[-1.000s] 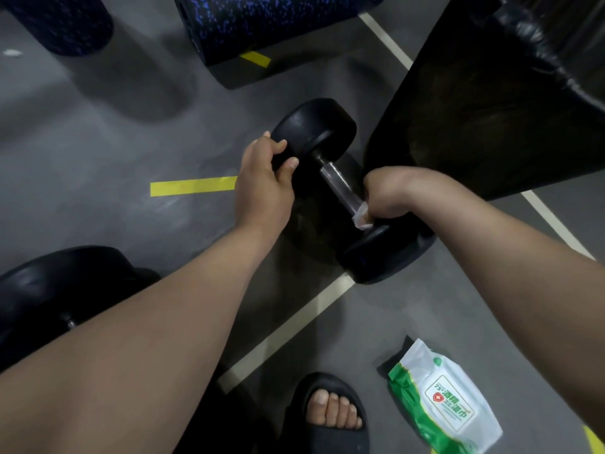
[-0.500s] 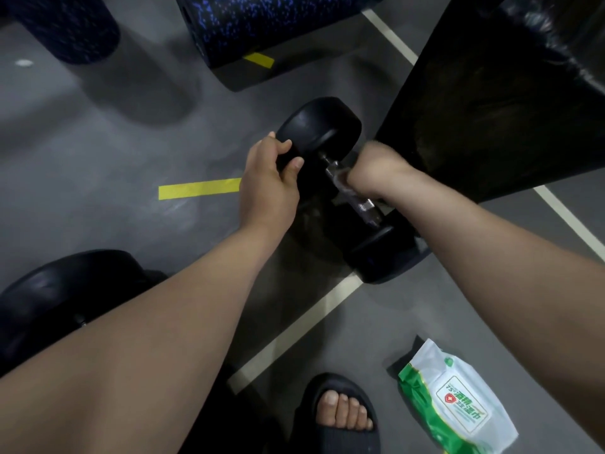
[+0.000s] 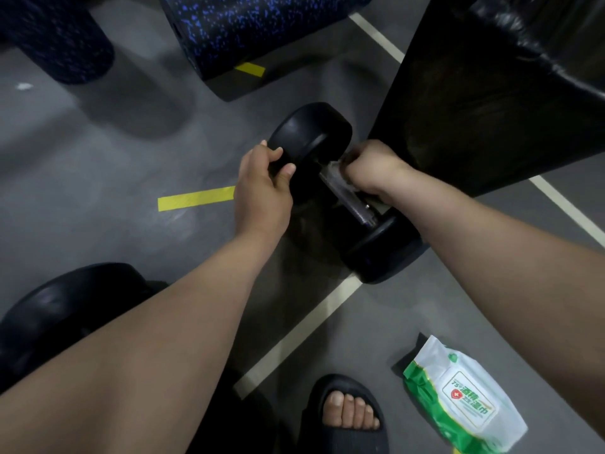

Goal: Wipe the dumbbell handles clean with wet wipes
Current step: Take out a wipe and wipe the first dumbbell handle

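1. Right hand [image 3: 370,168] is now working at the far end of the handle [image 3: 352,201], having moved up from the near end; it is clenching a wet wipe [image 3: 334,170] round the bar.
2. Left hand [image 3: 262,194] is gripping the rim of the far weight head [image 3: 311,132].
3. Dumbbell [image 3: 383,253] is resting on the grey floor [image 3: 98,191]; wipes pack [image 3: 465,398] is lying apart from it, beside a sandalled foot [image 3: 347,411].

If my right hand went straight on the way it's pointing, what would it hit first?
Most likely the dumbbell's far head: the right hand, gripping the wipe round the handle, sits close beside it. The left hand holds that head's outer edge further on. Exact gap is unclear.
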`<state>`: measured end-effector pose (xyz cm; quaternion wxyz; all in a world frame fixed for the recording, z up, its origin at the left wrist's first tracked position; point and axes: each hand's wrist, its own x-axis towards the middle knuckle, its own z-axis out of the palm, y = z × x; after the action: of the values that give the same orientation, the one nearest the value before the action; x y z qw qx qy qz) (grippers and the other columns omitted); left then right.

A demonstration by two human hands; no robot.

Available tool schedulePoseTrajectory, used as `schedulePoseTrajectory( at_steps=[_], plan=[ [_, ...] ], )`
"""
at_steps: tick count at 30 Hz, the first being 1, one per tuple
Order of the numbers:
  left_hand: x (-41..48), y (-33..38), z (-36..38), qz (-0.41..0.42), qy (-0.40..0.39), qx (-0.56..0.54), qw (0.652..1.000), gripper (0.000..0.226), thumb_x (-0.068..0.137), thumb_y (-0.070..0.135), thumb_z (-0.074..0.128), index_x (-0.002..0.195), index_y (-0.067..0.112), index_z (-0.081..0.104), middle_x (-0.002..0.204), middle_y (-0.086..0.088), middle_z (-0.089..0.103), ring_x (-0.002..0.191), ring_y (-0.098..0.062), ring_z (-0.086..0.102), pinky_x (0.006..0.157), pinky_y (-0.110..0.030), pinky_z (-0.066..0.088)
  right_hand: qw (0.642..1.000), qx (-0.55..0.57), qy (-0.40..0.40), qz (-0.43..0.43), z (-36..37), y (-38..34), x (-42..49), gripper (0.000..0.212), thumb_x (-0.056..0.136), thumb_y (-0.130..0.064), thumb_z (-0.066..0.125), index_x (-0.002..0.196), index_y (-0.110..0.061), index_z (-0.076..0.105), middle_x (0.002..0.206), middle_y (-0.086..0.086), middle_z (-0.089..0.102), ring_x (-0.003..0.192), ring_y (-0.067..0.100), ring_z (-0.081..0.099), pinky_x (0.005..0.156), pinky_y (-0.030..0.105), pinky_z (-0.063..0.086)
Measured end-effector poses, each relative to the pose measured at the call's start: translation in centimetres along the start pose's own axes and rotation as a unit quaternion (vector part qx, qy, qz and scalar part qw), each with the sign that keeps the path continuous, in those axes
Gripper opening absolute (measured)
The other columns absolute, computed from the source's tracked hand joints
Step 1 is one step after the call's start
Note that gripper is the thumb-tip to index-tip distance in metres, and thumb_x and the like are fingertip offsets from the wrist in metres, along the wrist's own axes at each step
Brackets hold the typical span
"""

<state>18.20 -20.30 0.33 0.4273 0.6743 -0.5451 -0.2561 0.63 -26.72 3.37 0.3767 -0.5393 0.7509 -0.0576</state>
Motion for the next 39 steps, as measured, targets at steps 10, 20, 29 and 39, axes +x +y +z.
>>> schedulePoseTrajectory(
  at_steps=[10, 20, 29, 39],
  plan=[
    [0.7, -0.1, 0.0, 0.007, -0.013, 0.029, 0.999, 0.023, 0.096, 0.023, 0.065, 0.116, 0.011, 0.061, 0.133, -0.001, 0.057, 0.131, -0.012, 0.049, 0.093, -0.001, 0.026, 0.993, 0.062, -0.068, -0.078, -1.9, -0.6, -2.2, 0.009, 0.088, -0.012, 0.069, 0.095, -0.016, 0.074, 0.083, 0.005, 0.069, 0.072, 0.016, 0.065, 0.057, 0.023, 0.049],
    [0.7, -0.2, 0.1, 0.005, -0.008, 0.027, 1.000, 0.024, 0.096, 0.023, 0.065, 0.116, 0.012, 0.061, 0.132, 0.001, 0.058, 0.130, -0.011, 0.050, 0.097, -0.008, 0.030, 0.974, -0.141, 0.077, -0.160, -0.1, 0.6, -2.4, 0.015, 0.094, -0.013, 0.056, 0.106, -0.007, 0.063, 0.096, 0.011, 0.060, 0.087, 0.024, 0.055, 0.069, 0.026, 0.035],
    [0.5, 0.0, 0.1, 0.007, -0.002, 0.029, 1.000, 0.022, 0.095, 0.018, 0.065, 0.114, 0.008, 0.062, 0.129, -0.004, 0.059, 0.121, 0.000, 0.047, 0.089, 0.007, 0.024, 0.980, -0.110, 0.081, -0.147, 0.6, -1.1, -1.5, 0.019, 0.090, -0.024, 0.069, 0.105, -0.014, 0.065, 0.094, 0.005, 0.059, 0.086, 0.021, 0.054, 0.065, 0.024, 0.035],
    [0.6, 0.2, -0.1, -0.024, -0.029, 0.017, 0.999, 0.024, 0.096, 0.024, 0.065, 0.118, 0.015, 0.062, 0.136, 0.002, 0.056, 0.131, -0.005, 0.047, 0.093, 0.003, 0.026, 0.950, -0.289, -0.023, -0.116, -0.7, -0.2, -3.5, 0.021, 0.073, -0.011, 0.081, 0.089, -0.010, 0.067, 0.084, 0.006, 0.065, 0.072, 0.025, 0.058, 0.062, 0.026, 0.041]
  ],
)
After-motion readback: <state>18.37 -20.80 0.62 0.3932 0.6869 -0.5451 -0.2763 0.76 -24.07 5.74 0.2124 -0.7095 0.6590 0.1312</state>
